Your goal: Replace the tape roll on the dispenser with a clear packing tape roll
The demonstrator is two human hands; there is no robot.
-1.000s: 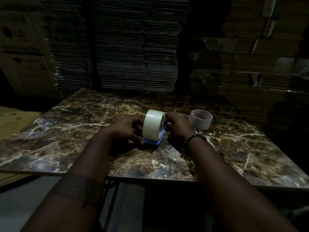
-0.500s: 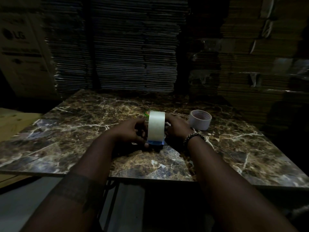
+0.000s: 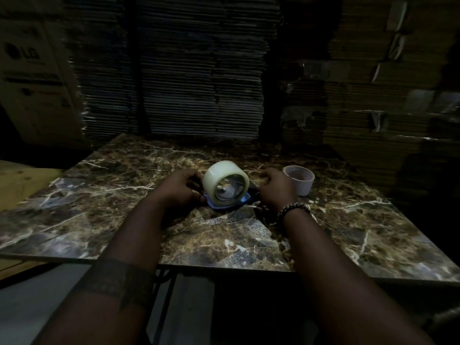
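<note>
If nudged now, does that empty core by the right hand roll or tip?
The empty core stands on its flat end on the table, so it would probably slide, not roll. It looks thin-walled and hollow, so likely very light and easy to knock over. Once on its side, it would probably roll.

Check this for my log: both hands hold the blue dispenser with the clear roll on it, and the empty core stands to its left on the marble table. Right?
Not quite. In the head view the empty core stands to the right of the dispenser, beside the right hand. The rest holds.
</note>
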